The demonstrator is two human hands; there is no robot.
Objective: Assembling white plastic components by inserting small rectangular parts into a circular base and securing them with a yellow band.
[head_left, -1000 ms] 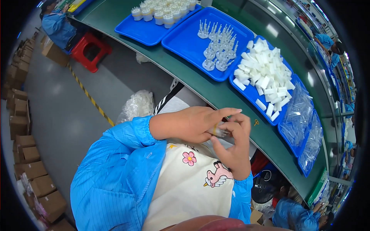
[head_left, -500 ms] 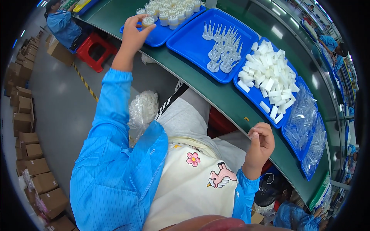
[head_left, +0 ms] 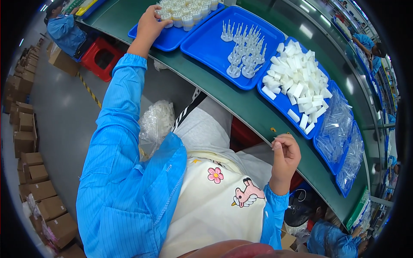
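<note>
Trays (head_left: 215, 47) blue on green bench (head_left: 241, 107) | cartons (head_left: 30, 172) on floor left

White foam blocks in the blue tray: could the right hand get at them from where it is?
Probably yes. The right hand sits loosely curled at the green table's edge, just below the tray of white foam blocks; the stretch of table between shows nothing in the way.

left hand (head_left: 148, 26) reaches white cups (head_left: 185, 10) in blue tray (head_left: 170, 39).

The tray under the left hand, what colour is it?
Blue. The tray shows best in the head view, with the left hand at its white pieces.
</note>
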